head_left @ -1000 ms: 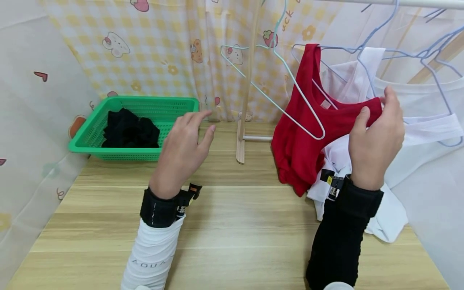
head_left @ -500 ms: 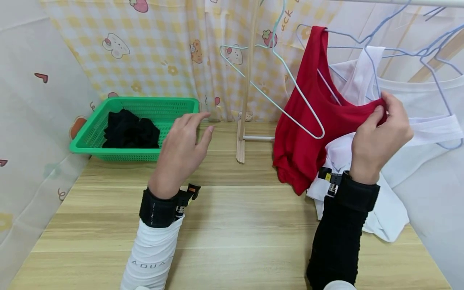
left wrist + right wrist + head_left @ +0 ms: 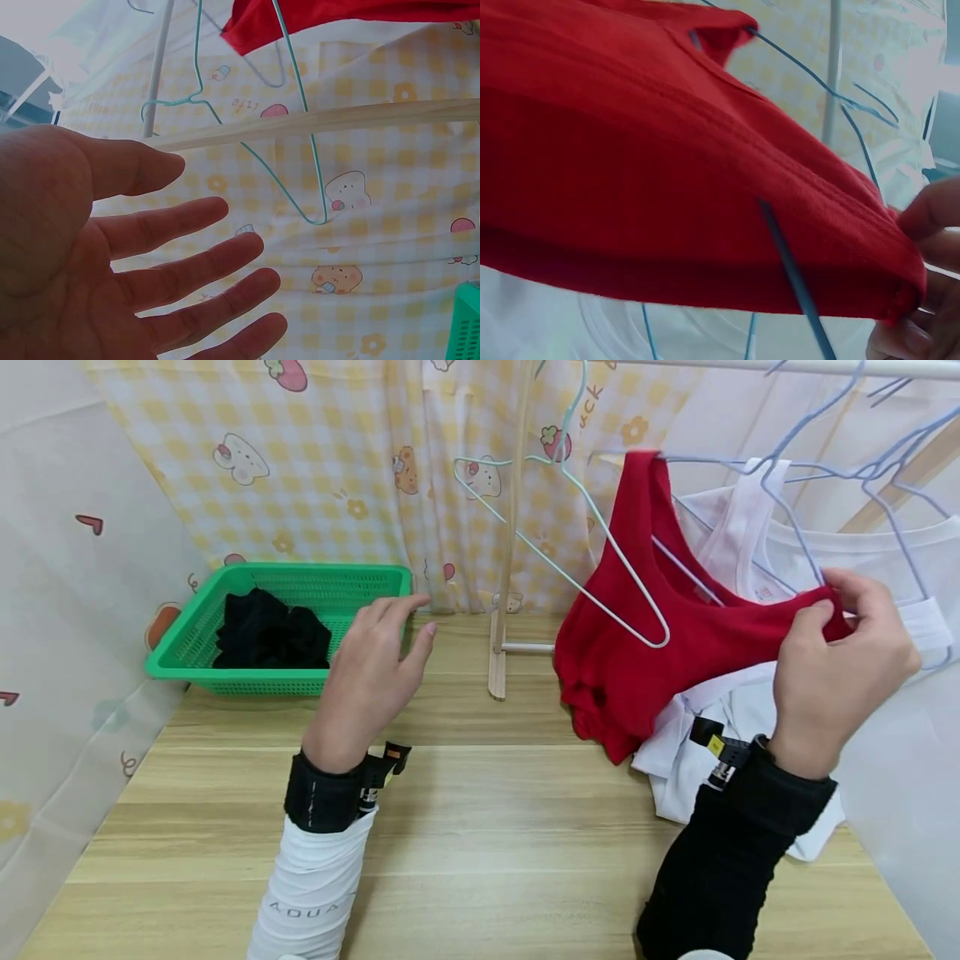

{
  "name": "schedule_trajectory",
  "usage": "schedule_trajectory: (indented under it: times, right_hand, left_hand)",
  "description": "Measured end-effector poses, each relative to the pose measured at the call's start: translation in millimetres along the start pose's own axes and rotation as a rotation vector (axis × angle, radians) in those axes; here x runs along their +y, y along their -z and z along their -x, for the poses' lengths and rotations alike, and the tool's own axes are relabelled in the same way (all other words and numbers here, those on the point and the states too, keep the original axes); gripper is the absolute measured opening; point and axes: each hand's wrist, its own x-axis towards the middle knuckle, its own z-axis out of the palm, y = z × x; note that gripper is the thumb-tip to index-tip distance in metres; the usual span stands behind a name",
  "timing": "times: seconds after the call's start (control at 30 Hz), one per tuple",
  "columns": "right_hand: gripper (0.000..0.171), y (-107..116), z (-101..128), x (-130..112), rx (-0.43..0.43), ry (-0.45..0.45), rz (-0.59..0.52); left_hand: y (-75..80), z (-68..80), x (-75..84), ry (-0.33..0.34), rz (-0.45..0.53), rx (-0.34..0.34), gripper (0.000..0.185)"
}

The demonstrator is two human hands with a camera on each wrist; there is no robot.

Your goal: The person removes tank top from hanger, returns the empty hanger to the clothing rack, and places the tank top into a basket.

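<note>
My right hand (image 3: 843, 668) pinches one shoulder strap of a red tank top (image 3: 660, 635), drawing the neckline out to the right. The other strap hangs on the left end of a blue wire hanger (image 3: 789, 262). In the right wrist view, that hanger's wire crosses the red cloth, and thumb and fingers hold the strap's edge. My left hand (image 3: 367, 672) hovers with relaxed fingers beside a green basket (image 3: 315, 566), holding nothing. The left wrist view shows its palm (image 3: 52, 247) and spread fingers below the wooden post.
Black cloth (image 3: 270, 631) lies in the basket. A bare mint hanger (image 3: 665, 631) hangs before the red top, near the rack's wooden post (image 3: 516, 485). White garments (image 3: 757, 710) hang behind on blue hangers, under the white rail (image 3: 787, 368). A checked curtain (image 3: 300, 460) backs the table.
My right hand has moved right, pulling the red strap outward. The blue hanger rose at its left end, then came down again. My left hand has stayed almost in place.
</note>
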Motion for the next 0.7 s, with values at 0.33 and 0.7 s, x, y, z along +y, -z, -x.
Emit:
schedule_trajectory:
  times: [0.33, 0.7]
  right_hand:
    - [0.048, 28, -2, 3, -0.270, -0.057, 0.275]
    - [0.047, 59, -9, 21, -0.523, -0.034, 0.369]
  left_hand:
    - [0.1, 0.9, -1.8, 0.001, 0.000, -0.004, 0.043]
    - [0.7, 1.2, -3.8, -0.014, 0.014, -0.001, 0.043]
